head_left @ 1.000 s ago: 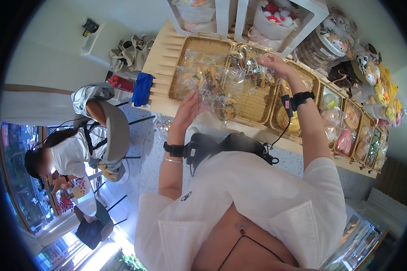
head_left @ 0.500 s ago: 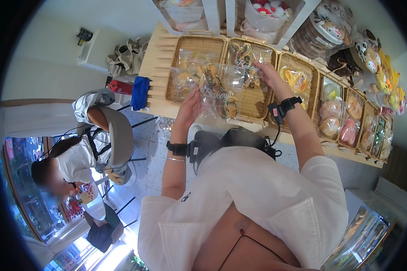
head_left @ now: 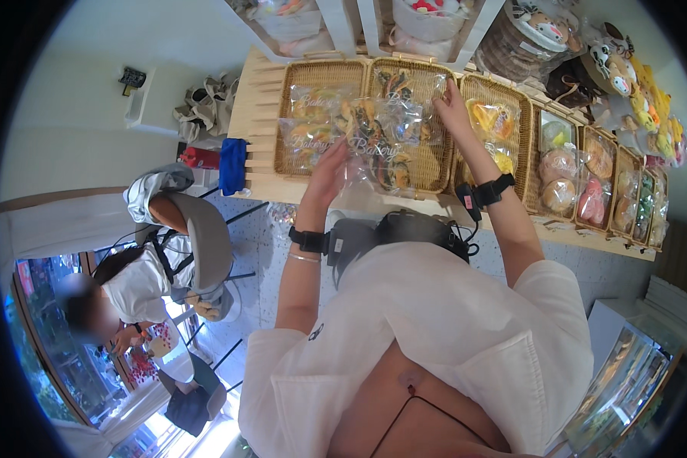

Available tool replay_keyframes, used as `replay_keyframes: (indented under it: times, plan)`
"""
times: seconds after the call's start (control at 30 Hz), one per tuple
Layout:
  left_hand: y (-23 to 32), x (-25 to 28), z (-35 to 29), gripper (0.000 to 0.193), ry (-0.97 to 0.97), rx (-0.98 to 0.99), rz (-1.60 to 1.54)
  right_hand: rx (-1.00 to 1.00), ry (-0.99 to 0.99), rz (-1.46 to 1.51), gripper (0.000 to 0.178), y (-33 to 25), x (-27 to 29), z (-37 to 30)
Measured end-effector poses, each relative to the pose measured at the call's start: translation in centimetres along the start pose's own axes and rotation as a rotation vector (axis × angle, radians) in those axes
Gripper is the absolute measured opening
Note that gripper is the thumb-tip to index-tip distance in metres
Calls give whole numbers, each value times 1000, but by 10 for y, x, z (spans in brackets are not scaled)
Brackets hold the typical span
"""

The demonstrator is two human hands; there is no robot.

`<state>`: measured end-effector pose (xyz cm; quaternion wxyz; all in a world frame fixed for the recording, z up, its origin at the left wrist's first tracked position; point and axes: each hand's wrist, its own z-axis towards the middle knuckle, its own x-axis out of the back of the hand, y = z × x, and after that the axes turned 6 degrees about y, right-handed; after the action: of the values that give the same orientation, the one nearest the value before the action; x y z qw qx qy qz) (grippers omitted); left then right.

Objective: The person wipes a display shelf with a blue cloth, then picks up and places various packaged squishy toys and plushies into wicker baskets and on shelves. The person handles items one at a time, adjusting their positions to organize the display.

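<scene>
In my left hand (head_left: 327, 174) is a clear-bagged pastry (head_left: 371, 139), brown with dark streaks, pinched at its left edge and held over two wicker baskets. My right hand (head_left: 453, 113) is at the right side of the second basket (head_left: 427, 172), its fingertips closed on the edge of a bagged dark-streaked pastry (head_left: 398, 82) near the back. Another bagged pastry of this kind (head_left: 395, 174) lies in front, partly covered by the held bag. The left basket (head_left: 324, 74) contains bagged golden pastries (head_left: 307, 141).
More baskets run to the right, with yellow pastries (head_left: 492, 118), round buns (head_left: 559, 195) and other bagged breads. White shelving (head_left: 368, 30) and plush toys (head_left: 645, 99) stand behind. A blue cloth (head_left: 233, 166) hangs at the table's left end. Another person (head_left: 137, 294) sits at left.
My right hand has shifted back along the second basket's right side. The left hand and its bagged pastry have moved slightly right relative to the baskets.
</scene>
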<state>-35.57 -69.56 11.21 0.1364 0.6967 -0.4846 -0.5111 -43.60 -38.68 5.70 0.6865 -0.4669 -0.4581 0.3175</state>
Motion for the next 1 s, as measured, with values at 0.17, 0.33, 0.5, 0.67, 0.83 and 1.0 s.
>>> replay_keyframes:
  times: [0.17,0.33,0.5,0.67,0.83,1.0]
  plan:
    - [-12,-11,20,48,-51,44,-43,-589,-478,486,61,-79,44,-57]
    - [-18,-33,44,51,-103,114,153,-425,-625,249,43,-73,47,-75]
    - [-32,-34,60,57,48,22,417,-288,-457,260,35,-14,21,-72]
    - [-33,-40,37,68,131,-186,927,-175,-527,51,27,6,6,-75]
    - [-47,-63,20,70,305,-860,1330,-90,-312,-234,19,-11,7,-81]
    - [-59,-83,32,63,195,-974,1634,-140,-301,-463,25,-17,12,-76]
